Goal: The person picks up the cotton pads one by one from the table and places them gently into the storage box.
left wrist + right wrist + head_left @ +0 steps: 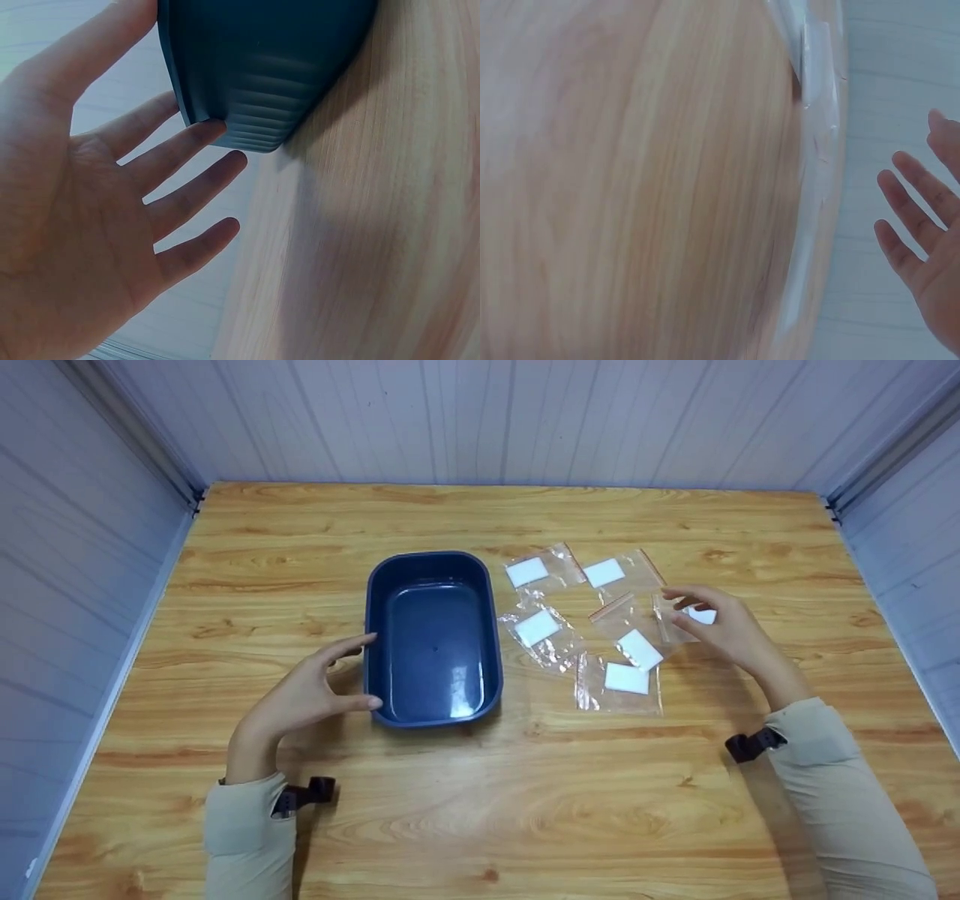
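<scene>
A dark blue plastic basin rests on the wooden table. My left hand is at its left side, thumb and fingertips at the rim; in the left wrist view the fingers are spread and fairly straight beside the basin's wall. Several clear zip bags, each with a white rectangular piece inside, lie to the right of the basin. Over the rightmost zip bag is my right hand, partly hiding its white piece. In the right wrist view its fingers are spread, holding nothing.
The other bags lie close together: an upper-left bag, an upper-right bag, a crumpled bag, and two whose corners overlap, a tilted bag above a lower bag. Pale panels wall the table's back and sides.
</scene>
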Motion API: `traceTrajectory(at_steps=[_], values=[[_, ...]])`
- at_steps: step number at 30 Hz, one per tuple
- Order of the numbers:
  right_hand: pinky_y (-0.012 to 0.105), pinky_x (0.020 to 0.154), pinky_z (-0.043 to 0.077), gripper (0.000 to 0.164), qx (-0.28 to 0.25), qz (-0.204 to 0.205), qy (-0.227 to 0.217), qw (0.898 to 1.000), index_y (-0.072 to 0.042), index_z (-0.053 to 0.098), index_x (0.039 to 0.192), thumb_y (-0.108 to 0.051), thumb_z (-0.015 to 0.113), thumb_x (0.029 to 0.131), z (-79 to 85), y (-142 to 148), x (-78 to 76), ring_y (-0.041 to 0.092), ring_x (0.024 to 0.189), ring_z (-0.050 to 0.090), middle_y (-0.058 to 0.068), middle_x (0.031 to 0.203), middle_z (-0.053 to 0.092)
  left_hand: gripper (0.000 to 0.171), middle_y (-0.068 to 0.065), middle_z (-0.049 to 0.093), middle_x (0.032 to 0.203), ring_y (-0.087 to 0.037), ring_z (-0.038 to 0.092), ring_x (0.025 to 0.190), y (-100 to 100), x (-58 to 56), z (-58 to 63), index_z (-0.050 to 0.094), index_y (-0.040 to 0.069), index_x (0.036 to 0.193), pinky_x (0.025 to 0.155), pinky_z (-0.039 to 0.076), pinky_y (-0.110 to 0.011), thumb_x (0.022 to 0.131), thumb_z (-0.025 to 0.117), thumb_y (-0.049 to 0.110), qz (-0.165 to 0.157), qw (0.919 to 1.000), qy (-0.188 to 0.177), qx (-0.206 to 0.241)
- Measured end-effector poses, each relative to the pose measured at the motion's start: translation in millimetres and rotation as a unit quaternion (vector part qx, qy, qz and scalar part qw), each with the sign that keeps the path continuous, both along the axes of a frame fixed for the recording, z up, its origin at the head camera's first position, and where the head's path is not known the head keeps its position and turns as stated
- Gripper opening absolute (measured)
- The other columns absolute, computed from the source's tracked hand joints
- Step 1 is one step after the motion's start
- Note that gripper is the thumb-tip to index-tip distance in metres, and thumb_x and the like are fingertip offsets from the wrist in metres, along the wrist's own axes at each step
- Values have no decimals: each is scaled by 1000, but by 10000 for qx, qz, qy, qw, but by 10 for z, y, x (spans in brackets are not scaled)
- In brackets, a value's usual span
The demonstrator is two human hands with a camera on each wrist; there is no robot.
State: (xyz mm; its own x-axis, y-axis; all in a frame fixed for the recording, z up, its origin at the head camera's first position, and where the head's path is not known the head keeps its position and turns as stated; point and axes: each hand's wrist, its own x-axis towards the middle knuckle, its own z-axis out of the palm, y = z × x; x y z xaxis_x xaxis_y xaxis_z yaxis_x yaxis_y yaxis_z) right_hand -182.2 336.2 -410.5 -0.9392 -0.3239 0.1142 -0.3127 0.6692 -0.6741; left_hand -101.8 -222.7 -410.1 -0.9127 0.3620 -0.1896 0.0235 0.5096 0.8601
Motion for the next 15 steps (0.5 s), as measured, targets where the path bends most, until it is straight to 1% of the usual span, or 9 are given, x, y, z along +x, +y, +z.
traceTrajectory(at_steps=[3, 5, 8, 15], values=[[56, 98, 43, 39, -13, 116, -24, 9999, 0, 59, 133, -13, 66, 96, -25, -44, -78, 32, 108, 58, 19, 128, 62, 90, -8, 35, 157, -37, 27, 145, -4, 0, 0, 38, 19, 153, 114, 23, -62, 78, 85, 35, -16, 10000, 40, 36], [57, 97, 43, 40, -17, 188, -69, 9998, 1, 59, 133, -10, 68, 95, -40, -76, -125, 35, 109, 58, 20, 129, 62, 90, -9, 35, 157, -37, 27, 144, -5, 2, 1, 38, 18, 153, 114, 22, -62, 78, 85, 34, -36, 10000, 44, 61], [57, 97, 43, 41, -11, 212, -214, 9995, 2, 59, 132, -10, 69, 94, -59, -120, -190, 37, 111, 58, 20, 130, 61, 90, -9, 35, 157, -37, 28, 144, -2, 0, -4, 38, 18, 153, 114, 22, -62, 79, 85, 34, -52, 9999, 41, 88], [57, 96, 43, 40, -41, 296, -521, 9982, 3, 60, 130, -10, 69, 94, -92, -187, -331, 39, 111, 57, 22, 130, 60, 90, -9, 35, 157, -38, 26, 145, 0, -2, -5, 38, 17, 153, 114, 22, -62, 79, 85, 34, -49, 9999, 83, -36]])
